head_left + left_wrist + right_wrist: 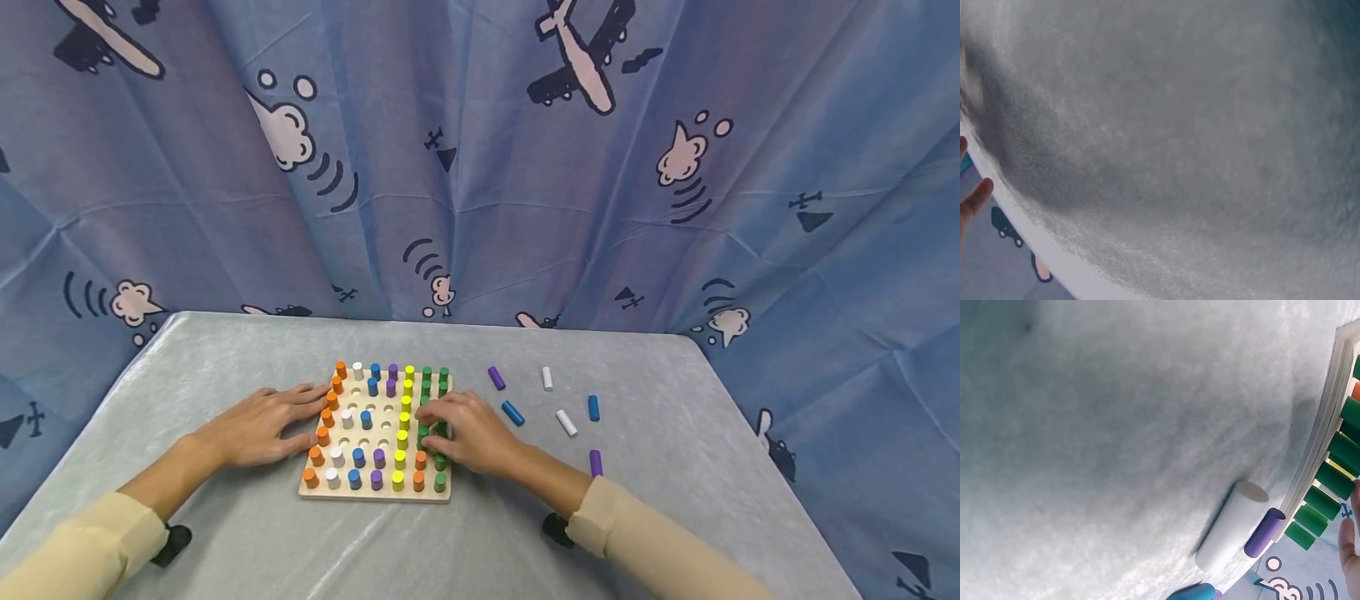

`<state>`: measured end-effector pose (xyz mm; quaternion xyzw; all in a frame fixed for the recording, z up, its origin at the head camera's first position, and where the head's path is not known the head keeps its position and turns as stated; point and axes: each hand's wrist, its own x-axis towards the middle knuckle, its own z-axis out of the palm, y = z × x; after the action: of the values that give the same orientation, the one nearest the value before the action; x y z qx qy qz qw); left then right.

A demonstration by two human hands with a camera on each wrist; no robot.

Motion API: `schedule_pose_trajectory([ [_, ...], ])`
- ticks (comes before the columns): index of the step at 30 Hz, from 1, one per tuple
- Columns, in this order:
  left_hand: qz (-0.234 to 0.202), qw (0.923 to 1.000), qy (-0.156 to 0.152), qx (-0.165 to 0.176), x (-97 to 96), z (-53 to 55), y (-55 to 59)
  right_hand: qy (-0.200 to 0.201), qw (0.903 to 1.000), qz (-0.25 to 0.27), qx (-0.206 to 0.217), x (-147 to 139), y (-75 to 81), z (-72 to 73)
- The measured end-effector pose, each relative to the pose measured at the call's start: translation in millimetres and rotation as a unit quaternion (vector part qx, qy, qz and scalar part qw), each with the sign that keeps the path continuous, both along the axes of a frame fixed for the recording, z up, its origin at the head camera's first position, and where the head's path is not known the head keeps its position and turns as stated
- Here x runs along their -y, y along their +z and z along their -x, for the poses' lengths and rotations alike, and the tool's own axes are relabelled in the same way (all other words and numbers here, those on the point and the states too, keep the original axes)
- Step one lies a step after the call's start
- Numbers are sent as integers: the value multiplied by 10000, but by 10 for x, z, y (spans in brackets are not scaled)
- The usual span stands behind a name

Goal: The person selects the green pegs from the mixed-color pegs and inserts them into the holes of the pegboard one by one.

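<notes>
A wooden peg board (pixel 375 497) with rows of coloured pegs lies on the table. My left hand (pixel 258 425) rests at its left side, fingers extended toward the orange pegs (pixel 323 436), fingertips right at the edge. Over the board's right part, my right hand (pixel 476 433) has thumb and index finger curled around a green peg (pixel 423 432) in the second column from the right. The hand partly covers other green pegs (pixel 440 482). In the right wrist view, the green pegs (pixel 1335 480) stand beside my fingers (pixel 1347 540).
Loose pegs lie right of the board: purple pegs (pixel 497 378), white pegs (pixel 566 423) and blue pegs (pixel 513 413). One purple peg (pixel 596 463) lies close to the right forearm. A patterned blue curtain (pixel 480 167) hangs behind the grey-covered table (pixel 247 533).
</notes>
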<state>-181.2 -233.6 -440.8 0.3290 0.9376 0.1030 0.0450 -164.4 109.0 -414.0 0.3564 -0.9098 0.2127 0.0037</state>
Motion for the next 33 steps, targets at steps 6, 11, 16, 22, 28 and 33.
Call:
schedule_pose_trajectory([
  [6,-25,10000,5,-3,-1,-4,0,15,10000,-59,-37,4,-7,7],
  [11,-1,10000,-2,21,2,-3,-1,55,10000,-30,-5,0,-18,14],
  [16,3,10000,-3,-6,2,1,-6,56,9999,91,17,-58,20,24],
  [22,-28,10000,-48,-64,-13,8,-18,-82,9995,238,-183,-391,112,145],
  [28,-21,9999,-71,-93,-12,-1,-28,-867,9950,113,-473,-978,193,324],
  [33,-31,9998,-86,-181,1,-3,-17,-1514,9864,-327,-558,-1445,300,390],
])
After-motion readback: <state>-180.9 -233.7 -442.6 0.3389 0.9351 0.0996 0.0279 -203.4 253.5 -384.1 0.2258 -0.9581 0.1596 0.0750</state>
